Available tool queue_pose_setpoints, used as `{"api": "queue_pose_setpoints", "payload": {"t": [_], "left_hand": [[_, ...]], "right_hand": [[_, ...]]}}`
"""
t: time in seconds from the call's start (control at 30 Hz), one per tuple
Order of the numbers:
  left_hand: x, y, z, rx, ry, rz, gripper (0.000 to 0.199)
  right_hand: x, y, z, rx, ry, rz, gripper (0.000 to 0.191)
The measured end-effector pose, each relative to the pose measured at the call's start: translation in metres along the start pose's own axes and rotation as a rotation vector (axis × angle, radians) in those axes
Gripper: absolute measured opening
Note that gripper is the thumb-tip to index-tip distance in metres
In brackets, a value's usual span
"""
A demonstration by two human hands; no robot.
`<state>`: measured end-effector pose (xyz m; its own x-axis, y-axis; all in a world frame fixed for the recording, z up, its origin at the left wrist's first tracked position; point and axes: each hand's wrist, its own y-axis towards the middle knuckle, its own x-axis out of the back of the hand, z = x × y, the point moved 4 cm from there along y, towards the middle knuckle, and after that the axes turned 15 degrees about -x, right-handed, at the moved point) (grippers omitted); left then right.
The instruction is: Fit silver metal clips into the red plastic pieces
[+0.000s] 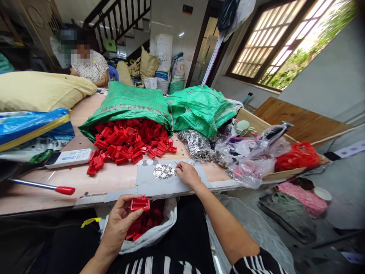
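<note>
While a lever [42, 185] lies left of the left grip [120, 217], that grip is clamped on a red case [140, 204], above a white sack [171, 219]. Beyond it, a green sack [137, 101] spills more cases [125, 144] onto the bench [111, 184]. Metal bits [164, 171] lie just left of the right grip [188, 176], pinched on a thin tool [178, 166]; bags [251, 158] crowd its right.

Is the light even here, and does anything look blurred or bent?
In the head view, daylight nearly washes out parts of the window, while the lower left corner is dark; the seated person's head is pixelated; the window leans, perhaps from a wide lens; both hands look fairly sharp.
</note>
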<state>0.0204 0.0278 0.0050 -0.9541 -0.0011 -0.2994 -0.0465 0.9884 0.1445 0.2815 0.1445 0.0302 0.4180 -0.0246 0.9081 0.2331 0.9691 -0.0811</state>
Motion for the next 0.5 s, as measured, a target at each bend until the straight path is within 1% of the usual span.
{"api": "queue_pose_setpoints", "payload": {"t": [0.17,0.33,0.5], "left_hand": [[-0.003,-0.001,0.0,0.027,-0.018,-0.016,0.035],[-0.007,-0.003,-0.004,0.029,-0.02,-0.019,0.034],[-0.004,-0.003,-0.003,0.037,-0.009,-0.02,0.037]], "right_hand": [[0.003,-0.003,0.001,0.044,0.027,0.013,0.011],[-0.003,-0.008,0.019,0.15,0.056,0.058,0.008],[-0.011,-0.009,0.029,0.162,0.07,0.079,0.002]]}}
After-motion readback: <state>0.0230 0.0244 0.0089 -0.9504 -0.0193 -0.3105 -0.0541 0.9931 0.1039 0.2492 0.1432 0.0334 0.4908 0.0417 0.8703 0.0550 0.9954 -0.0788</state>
